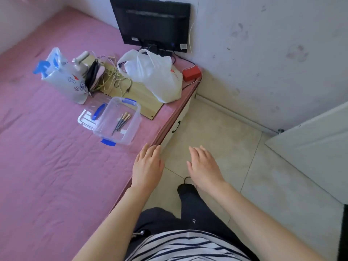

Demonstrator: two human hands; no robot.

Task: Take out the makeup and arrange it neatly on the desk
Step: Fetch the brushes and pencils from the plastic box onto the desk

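Nearest to us, our striped shirt (188,247) and dark trousers (190,210) fill the bottom of the view, with 1 dark shoe (185,188) on the pale tiled floor (216,132). Both arms reach forward, palms down. Our left hand (147,166) hovers over the edge of the pink sheet (47,157), fingers straight and close together, holding nothing. Our right hand (204,166) hangs above the floor, fingers straight and slightly spread, thumb out to the side, also holding nothing.

Just beyond the left hand sits a clear plastic box (118,121) with blue latches, open on top, resting on the pink sheet near its edge. Inside it lie 3 thin makeup brushes (121,121) with dark handles, side by side. The box's lid (90,117) lies just beside it on the left.

Farther on, a wooden board (139,98) carries a white plastic bag (154,76) and tangled cords (113,76). Left of it stands a printed bag (62,76). A red box (191,73) sits at the corner, and a black monitor (152,23) stands against the wall.
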